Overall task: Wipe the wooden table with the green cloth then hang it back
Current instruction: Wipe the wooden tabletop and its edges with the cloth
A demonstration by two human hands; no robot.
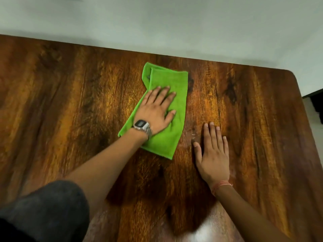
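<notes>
Dark sleeve (52, 212), left hand (155, 110) flat on green cloth (167, 137), right hand (213, 154) flat on wooden table (70, 102), pale wall (157, 23)

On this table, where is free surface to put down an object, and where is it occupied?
The brown wooden table is bare left of the folded green cloth out to the picture's edge, and right of the flat right hand up to the rounded corner. The middle is crowded: the left hand presses the cloth, leaving only a narrow strip between cloth and right hand.
</notes>
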